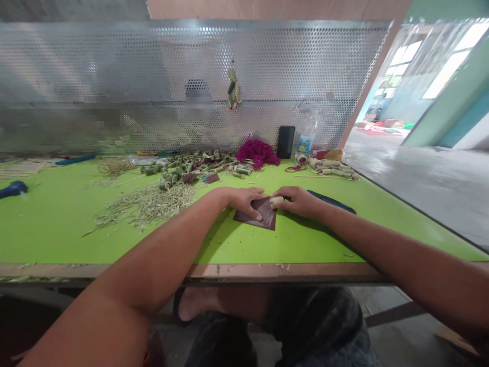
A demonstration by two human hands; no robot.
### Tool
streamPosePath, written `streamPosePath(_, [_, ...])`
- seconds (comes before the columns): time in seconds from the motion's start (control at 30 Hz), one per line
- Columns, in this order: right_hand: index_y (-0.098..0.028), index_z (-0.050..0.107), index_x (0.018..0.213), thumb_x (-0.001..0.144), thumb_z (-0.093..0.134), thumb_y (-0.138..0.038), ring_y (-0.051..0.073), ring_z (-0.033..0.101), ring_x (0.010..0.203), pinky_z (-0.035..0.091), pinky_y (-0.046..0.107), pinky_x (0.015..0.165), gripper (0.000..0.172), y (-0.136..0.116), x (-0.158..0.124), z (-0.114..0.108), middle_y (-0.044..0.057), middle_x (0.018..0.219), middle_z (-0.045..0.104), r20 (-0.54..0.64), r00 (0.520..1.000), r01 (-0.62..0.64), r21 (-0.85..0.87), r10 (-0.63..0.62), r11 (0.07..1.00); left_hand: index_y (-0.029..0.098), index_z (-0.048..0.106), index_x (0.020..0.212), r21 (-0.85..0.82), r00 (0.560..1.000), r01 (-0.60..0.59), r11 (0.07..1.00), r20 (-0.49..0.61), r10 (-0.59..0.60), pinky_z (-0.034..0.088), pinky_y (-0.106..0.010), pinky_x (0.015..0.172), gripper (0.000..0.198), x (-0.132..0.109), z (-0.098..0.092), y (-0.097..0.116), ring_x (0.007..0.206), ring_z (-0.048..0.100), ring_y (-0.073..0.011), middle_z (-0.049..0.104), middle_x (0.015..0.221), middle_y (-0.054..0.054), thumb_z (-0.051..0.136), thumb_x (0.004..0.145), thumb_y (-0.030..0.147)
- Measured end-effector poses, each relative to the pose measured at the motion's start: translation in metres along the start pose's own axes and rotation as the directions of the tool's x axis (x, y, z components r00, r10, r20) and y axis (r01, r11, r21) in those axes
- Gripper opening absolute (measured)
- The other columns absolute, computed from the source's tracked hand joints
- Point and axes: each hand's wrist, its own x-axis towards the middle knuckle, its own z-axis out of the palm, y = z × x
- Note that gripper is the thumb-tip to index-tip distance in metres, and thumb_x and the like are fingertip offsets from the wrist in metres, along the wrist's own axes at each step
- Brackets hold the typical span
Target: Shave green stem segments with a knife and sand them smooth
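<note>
Spreading on a brown sheet (270,221), left fingers (255,214) leave near edges bare; right fingers (284,192) pinch bamboo (275,202)

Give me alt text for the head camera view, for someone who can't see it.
A person's left hand rests on a dark brown sheet on a green table, while the right hand holds a small pale piece by its edge. Nearby lie cut green tubes, pale shavings and a magenta tangle.

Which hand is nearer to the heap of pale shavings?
Left. The left hand rests on the brown sheet, to the right of the pale shavings; the right hand is farther right, holding a small pale piece.
</note>
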Motion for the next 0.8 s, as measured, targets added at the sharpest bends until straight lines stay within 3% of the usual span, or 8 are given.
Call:
streamPosePath(0.1, [-0.017, 0.072, 0.099, 0.084, 0.058, -0.038, 0.022, 0.063, 0.089, 0.045, 0.034, 0.083, 0.029, -0.002, 0.000, 0.002, 0.009, 0.095, 0.071, -0.031, 0.999, 0.040, -0.030, -0.041, 0.999, 0.017, 0.016, 0.152, 0.004, 1.000, -0.002, 1.000, -0.004, 0.002, 0.012, -0.040, 0.117, 0.108, 0.000, 0.000, -0.001, 0.145, 0.007, -0.0309, 0.005, 0.159, -0.011, 0.054, 0.069, 0.075])
streamPosePath(0.2, [-0.019, 0.070, 0.104, 0.086, 0.057, -0.039, 0.020, 0.063, 0.093, 0.045, 0.032, 0.086, 0.030, -0.006, -0.003, 0.001, 0.007, 0.101, 0.070, 0.062, 0.986, 0.151, 0.042, -0.153, 0.988, 0.015, 0.015, 0.152, 0.001, 1.000, -0.016, 1.000, 0.007, 0.016, 0.011, -0.040, 0.117, 0.108, 0.000, -0.001, 0.000, 0.145, 0.006, -0.0314, 0.004, 0.159, -0.012, 0.054, 0.070, 0.074])
streamPosePath(0.33, [-0.018, 0.071, 0.099, 0.088, 0.053, -0.039, 0.021, 0.064, 0.088, 0.046, 0.032, 0.081, 0.030, -0.008, -0.003, -0.001, 0.008, 0.095, 0.071, 0.053, 0.997, 0.054, -0.048, -0.052, 0.997, 0.015, 0.013, 0.152, -0.002, 1.000, -0.002, 1.000, 0.008, 0.002, 0.010, -0.039, 0.117, 0.109, -0.001, -0.002, 0.001, 0.145, 0.006, -0.0313, 0.004, 0.159, -0.011, 0.055, 0.070, 0.073])
streamPosePath(0.53, [-0.018, 0.069, 0.105, 0.089, 0.052, -0.039, 0.019, 0.062, 0.092, 0.045, 0.031, 0.086, 0.031, -0.007, -0.003, 0.002, 0.008, 0.101, 0.070, 0.086, 0.978, 0.190, -0.013, -0.188, 0.982, 0.018, 0.013, 0.153, -0.004, 1.000, -0.014, 1.000, 0.022, 0.014, 0.010, -0.041, 0.117, 0.109, 0.000, -0.002, -0.001, 0.145, 0.005, -0.0314, 0.004, 0.159, -0.010, 0.056, 0.069, 0.073])
streamPosePath(0.67, [-0.015, 0.072, 0.095, 0.086, 0.055, -0.036, 0.023, 0.062, 0.089, 0.045, 0.036, 0.085, 0.029, 0.010, 0.001, -0.006, 0.011, 0.091, 0.070, -0.086, 0.995, 0.037, -0.205, -0.055, 0.978, 0.020, 0.013, 0.153, -0.017, 1.000, -0.004, 1.000, 0.014, 0.004, 0.011, -0.040, 0.117, 0.109, -0.002, -0.002, 0.001, 0.145, 0.006, -0.0311, 0.003, 0.160, -0.008, 0.055, 0.068, 0.074])
streamPosePath(0.8, [-0.015, 0.070, 0.099, 0.085, 0.055, -0.040, 0.022, 0.062, 0.088, 0.046, 0.033, 0.080, 0.032, 0.008, 0.001, -0.015, 0.011, 0.095, 0.070, -0.188, 0.982, 0.016, -0.092, -0.033, 0.996, 0.019, 0.015, 0.152, -0.011, 0.999, 0.044, 0.999, -0.008, -0.044, 0.012, -0.043, 0.117, 0.108, -0.008, -0.003, -0.004, 0.145, 0.008, -0.0320, 0.006, 0.159, -0.011, 0.054, 0.069, 0.076])
